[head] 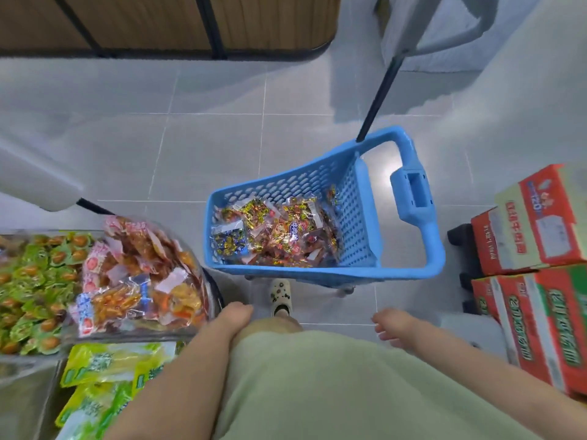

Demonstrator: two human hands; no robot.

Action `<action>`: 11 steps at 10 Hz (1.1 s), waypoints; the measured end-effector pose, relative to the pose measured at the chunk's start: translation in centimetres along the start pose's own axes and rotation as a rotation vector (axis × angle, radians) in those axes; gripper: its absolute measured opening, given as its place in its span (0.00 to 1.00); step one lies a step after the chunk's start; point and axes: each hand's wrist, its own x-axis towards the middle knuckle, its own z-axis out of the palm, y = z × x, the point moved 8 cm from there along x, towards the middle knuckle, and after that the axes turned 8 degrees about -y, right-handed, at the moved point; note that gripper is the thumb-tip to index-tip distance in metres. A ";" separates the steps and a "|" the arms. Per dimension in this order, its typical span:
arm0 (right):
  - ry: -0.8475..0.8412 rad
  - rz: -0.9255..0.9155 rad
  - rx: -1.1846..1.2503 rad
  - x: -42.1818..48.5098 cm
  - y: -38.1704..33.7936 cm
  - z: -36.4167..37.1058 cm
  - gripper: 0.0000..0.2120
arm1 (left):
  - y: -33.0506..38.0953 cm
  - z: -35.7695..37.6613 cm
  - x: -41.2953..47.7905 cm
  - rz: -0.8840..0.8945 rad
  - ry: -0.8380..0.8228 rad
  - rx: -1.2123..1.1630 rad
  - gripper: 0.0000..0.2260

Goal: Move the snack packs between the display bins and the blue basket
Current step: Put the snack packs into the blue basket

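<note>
- Standing over the blue basket (317, 275), the person has both hands low at the body; no transfer is under way, so the step in hand reads as the pause between two picks.
- Left hand (236, 315): rests against the pale green garment (317, 392) just beside the nearest display bin (136, 332). Its fingers turn down out of sight. No pack shows in it, but whether it is relaxed or clenched cannot be told.
- Right hand (392, 325): released, fingers loosely bent, holding nothing, clear of the basket and of the red cartons (540, 281) stacked at the right.
- Snack packs in the basket (279, 236): a mixed loose layer covers the basket floor, well below the rim.
- Snack packs in the bin (143, 274): red and orange packs heaped above the bin wall. Green packs (31, 281) fill the bin further left, and yellow-green packs (95, 376) lie in the bin nearer the person.
- Direction of transfer cannot be determined from this view; both containers hold stock.
- Next move, as judged: reach with the hand nearer the source. The left suits the bins and the right suits the basket, which calls for a bend at the waist.
- Caution: the packs are slippery film, so pinch one by its edge or gather several in a full grasp.
- Caution: the heaped bin may shed packs if disturbed from the side.
</note>
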 end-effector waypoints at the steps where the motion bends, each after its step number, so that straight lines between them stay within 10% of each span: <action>1: 0.001 -0.040 -0.017 -0.2 -4.7 0.3 0.05 | 4.0 -3.0 0.4 0.125 -0.056 0.015 0.12; 4: 0.083 -0.183 -0.018 0.4 -17.7 0.6 0.12 | 12.0 -12.1 4.1 0.184 -0.044 0.126 0.12; 9: -0.001 -0.081 0.094 7.4 -20.5 1.8 0.14 | 15.9 -14.1 11.5 0.294 0.025 0.921 0.23; 11: -0.031 -0.055 0.009 9.7 -21.6 2.4 0.17 | 16.0 -13.0 12.2 0.351 0.032 1.258 0.14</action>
